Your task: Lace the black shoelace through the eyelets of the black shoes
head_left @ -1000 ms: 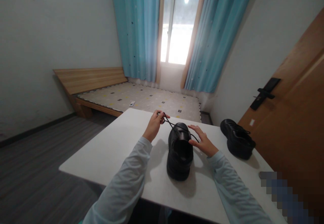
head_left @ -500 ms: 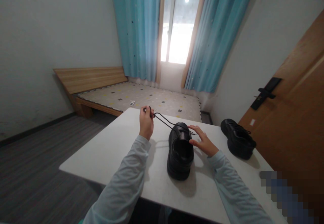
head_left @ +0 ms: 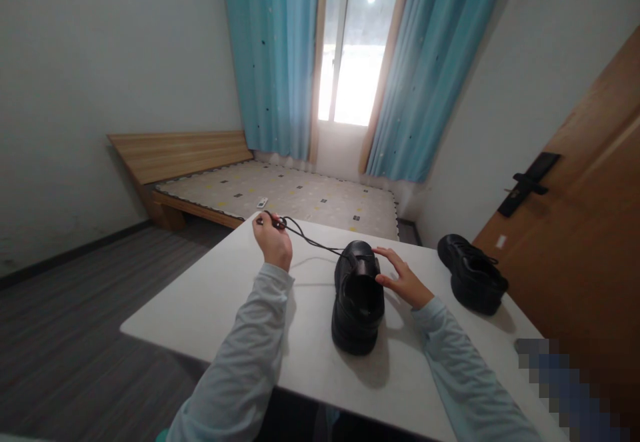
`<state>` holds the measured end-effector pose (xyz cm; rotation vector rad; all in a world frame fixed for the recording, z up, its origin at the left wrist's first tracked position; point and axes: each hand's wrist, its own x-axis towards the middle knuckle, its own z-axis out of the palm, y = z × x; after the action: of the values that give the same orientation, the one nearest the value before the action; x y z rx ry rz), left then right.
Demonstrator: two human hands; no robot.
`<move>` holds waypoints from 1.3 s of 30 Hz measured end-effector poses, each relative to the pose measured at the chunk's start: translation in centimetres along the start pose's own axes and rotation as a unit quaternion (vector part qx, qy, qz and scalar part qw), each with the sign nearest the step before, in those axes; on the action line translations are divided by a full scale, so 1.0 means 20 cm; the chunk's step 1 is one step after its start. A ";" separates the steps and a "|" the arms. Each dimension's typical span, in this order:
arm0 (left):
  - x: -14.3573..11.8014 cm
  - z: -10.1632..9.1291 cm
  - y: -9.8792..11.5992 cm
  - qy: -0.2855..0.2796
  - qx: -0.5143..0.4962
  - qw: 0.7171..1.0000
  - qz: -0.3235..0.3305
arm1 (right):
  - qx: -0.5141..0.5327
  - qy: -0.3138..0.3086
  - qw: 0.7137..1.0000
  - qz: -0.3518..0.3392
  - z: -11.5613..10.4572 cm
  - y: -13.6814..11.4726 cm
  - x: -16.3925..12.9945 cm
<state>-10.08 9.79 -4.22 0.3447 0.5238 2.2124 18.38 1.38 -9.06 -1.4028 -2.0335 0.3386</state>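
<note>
A black shoe [head_left: 354,332] stands upright on the white table in front of me, toe pointing away. My left hand [head_left: 275,245] is closed around black shoelaces [head_left: 313,241], raised to the left of the shoe. From there the laces run across to the lacing area, with a loop and some bunched lace at my fingers. My right hand [head_left: 406,284] lies against the shoe's right side, thumb and forefinger spread apart. Its fingertips touch near the opening and the lacing flap; its other fingers are partly hidden.
A second black shoe [head_left: 473,275], with laces on it, stands on the table [head_left: 200,302] at the right. Beyond the table is a bed [head_left: 295,195] with a small white object [head_left: 262,203] on it. A wooden door [head_left: 575,229] is at the right, and a blurred patch covers the lower right.
My left hand has moved left, drawing the laces with it; the lace end that showed by my right hand is gone from there. My right hand and both shoes stay put.
</note>
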 end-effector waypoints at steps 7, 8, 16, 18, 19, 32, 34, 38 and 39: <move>0.08 -0.03 0.06 0.098 0.003 0.995 0.031 | 0.032 -0.007 0.999 0.005 0.00 -0.01 0.00; 0.09 -0.03 0.06 0.100 0.006 0.994 0.039 | 0.032 -0.006 0.999 0.006 0.00 -0.01 0.00; 0.11 -0.04 0.07 0.071 0.083 0.962 0.250 | 0.033 -0.012 0.999 0.012 0.00 -0.01 0.01; 0.11 -0.04 0.08 0.054 0.095 0.952 0.284 | 0.031 -0.010 0.999 0.012 0.00 -0.01 0.01; 0.12 -0.04 0.09 0.054 0.090 0.949 0.296 | 0.030 -0.010 0.999 0.012 0.00 -0.01 0.01; 0.21 -0.09 0.11 0.081 0.168 0.933 0.307 | 0.044 -0.021 0.999 0.010 0.00 -0.01 0.01; 0.21 -0.08 0.11 0.086 0.211 0.932 0.283 | 0.047 -0.024 0.999 0.008 0.00 -0.01 0.02; 0.20 -0.07 0.14 -0.039 0.443 0.874 0.197 | 0.049 -0.026 0.998 0.006 0.00 -0.02 0.02; 0.18 -0.08 0.15 -0.086 0.488 0.851 0.175 | 0.049 -0.025 0.998 0.005 0.00 -0.02 0.02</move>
<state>-14.98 10.52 -3.94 1.2325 1.5730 2.0322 17.99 1.61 -8.79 -1.3583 -2.0230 0.4753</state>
